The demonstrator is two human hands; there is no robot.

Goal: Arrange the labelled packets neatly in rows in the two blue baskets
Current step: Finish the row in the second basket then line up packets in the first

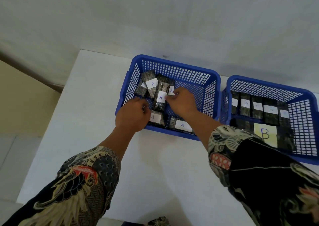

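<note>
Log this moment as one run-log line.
left hand: in A basket | right hand: pinching A packet | B basket: packets in rows

**Letters on the packet labels**

A handwritten "A" is seen on white labels of dark packets (pixel 159 96) in the left basket (pixel 172 66). "B" is written on packets (pixel 246 104) in the right basket (pixel 269 85), largest on a yellow label (pixel 265 134).

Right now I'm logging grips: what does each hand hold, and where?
Right hand fingers pinch an A packet at its label's right edge. Whether the left hand holds anything cannot be told.
</note>
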